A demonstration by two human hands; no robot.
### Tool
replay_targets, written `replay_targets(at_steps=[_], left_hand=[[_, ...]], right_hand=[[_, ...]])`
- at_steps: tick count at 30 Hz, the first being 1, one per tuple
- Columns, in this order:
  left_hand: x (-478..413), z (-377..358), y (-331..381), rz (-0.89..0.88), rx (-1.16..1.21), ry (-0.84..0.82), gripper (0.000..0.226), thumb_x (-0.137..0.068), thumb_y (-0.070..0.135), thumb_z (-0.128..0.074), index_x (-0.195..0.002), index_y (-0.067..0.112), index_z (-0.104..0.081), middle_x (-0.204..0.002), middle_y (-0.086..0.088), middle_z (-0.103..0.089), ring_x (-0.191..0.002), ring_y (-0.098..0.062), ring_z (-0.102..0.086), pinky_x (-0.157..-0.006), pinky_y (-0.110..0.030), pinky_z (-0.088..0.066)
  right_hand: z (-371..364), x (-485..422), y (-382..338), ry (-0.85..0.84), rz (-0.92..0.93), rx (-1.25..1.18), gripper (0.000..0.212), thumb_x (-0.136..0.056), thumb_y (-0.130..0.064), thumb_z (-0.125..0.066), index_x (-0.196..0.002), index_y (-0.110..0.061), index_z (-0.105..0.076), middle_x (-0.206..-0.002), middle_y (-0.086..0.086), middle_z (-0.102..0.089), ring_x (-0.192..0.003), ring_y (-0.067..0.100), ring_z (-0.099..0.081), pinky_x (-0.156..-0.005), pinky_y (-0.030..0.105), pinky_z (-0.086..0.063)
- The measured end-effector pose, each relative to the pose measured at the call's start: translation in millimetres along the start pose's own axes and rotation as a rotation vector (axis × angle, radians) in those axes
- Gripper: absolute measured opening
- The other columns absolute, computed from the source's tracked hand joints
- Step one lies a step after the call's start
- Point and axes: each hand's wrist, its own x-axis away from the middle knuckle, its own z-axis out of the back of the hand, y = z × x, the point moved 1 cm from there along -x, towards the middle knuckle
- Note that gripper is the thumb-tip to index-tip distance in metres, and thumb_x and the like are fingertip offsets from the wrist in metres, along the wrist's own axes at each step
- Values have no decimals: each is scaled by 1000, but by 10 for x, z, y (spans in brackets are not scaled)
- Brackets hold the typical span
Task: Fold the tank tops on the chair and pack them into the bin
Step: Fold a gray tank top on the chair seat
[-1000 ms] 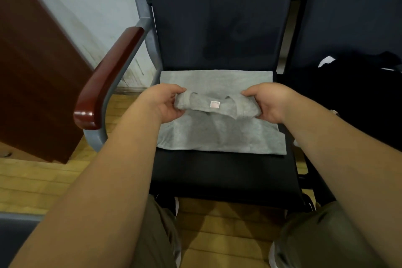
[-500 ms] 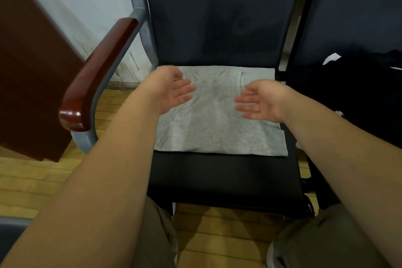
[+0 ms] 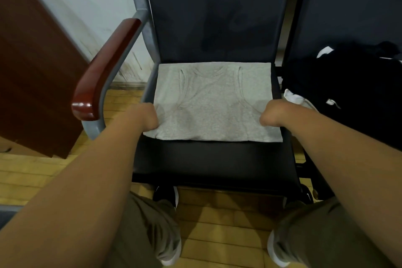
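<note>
1. The gray tank top [image 3: 213,102] lies flat and folded between the two hands, on the back half of the black chair seat [image 3: 213,159]; its straps and neckline show as curved seams on the side far from the hands
2. The left hand [image 3: 150,118] sits at the left edge of the tank top near its front corner, wrist bent down, touching the cloth, which puckers just beside it
3. The right hand [image 3: 270,114] sits at the right edge, touching the cloth in the same bent pose
4. The fingers of both hands are hidden below the knuckles, so I cannot tell whether they grip the cloth or only press on it
5. Just outside the left hand stands the chair's reddish wooden armrest [image 3: 104,67] on a gray metal frame
6. Beyond the right hand, on the neighbouring seat, lies a heap of black clothes [image 3: 352,85], with a white piece of cloth [image 3: 297,99] just beside the right wrist
7. Below the forearms are the person's khaki trousers [image 3: 141,235] and the wooden floor [image 3: 217,224]
</note>
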Motion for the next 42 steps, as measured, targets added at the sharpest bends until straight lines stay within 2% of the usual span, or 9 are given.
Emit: replay_targets(at_steps=[6,8,13,17,21,26,32,38,42], left_hand=[[220,136,86,40,170,86,18,-101,16,-58,-115,3,-60,-102,-13,-58,-93,-29,-58,-79,-39,-49],[183,197,59,83,287,145,21,-101,13,-59,-117,0,-62,-98,-14,-61,-88,-31,-61,-73,-40,-51],[256,151,41,134,307,51,37,-101,14,-63,-131,-6,-59,-104,-20,-62,-99,-37,-66,-85,-45,-60],[384,96,51,168,363,-169,67,-99,25,-75,-153,0,-44,-121,-22,-64,-106,-36,-69,-93,-47,-62],[391,17,-15,176,427,-225,79,-97,24,-79,-160,3,-36,-118,-18,-67,-102,-30,-72,-94,-46,-61],[431,-65,-93,165,527,-230,74,-98,20,-78,-159,4,-38,-115,-16,-69,-107,-28,-71,-98,-49,-60],[661,-123,-214,194,614,-285,54,-97,11,-76,-144,3,-50,-105,-16,-73,-95,-24,-76,-80,-42,-61],[952,-216,-383,215,554,-410,42,-94,10,-81,-128,4,-56,-104,-11,-68,-79,-21,-66,-78,-41,-57],[1122,-259,-458,196,594,-419,26,-98,18,-78,-110,4,-60,-88,-8,-60,-78,-20,-57,-82,-42,-56]], right_hand=[[22,33,29,56,28,-121,22,-105,-16,-50,-83,-15,-50,-84,5,-49,-85,22,-55,-70,30,-44],[46,26,90,124,13,-249,8,-101,-13,-58,-97,-6,-60,-84,7,-51,-80,24,-54,-77,36,-49],[-46,67,226,28,-105,-412,78,-97,-15,-71,-160,-4,-27,-128,21,-60,-105,32,-67,-82,41,-55],[-194,116,298,-104,-172,-452,76,-98,-28,-72,-160,-11,-32,-132,14,-61,-107,27,-70,-92,42,-59],[-258,206,231,-119,-155,-253,57,-104,-28,-63,-151,-1,-44,-127,16,-68,-86,21,-65,-60,29,-49],[-317,348,259,-110,-161,-173,41,-108,-18,-58,-144,-1,-53,-117,8,-69,-73,12,-54,-57,21,-44],[-437,530,409,-173,-142,-433,69,-98,-27,-73,-155,-9,-41,-119,13,-67,-111,27,-70,-101,44,-58],[-456,876,442,-183,-129,-244,55,-104,-16,-66,-152,-2,-43,-118,17,-61,-90,26,-65,-59,34,-49],[-361,1103,299,-120,-63,-89,55,-107,-20,-60,-155,0,-42,-144,20,-55,-129,33,-60,-96,40,-54]])
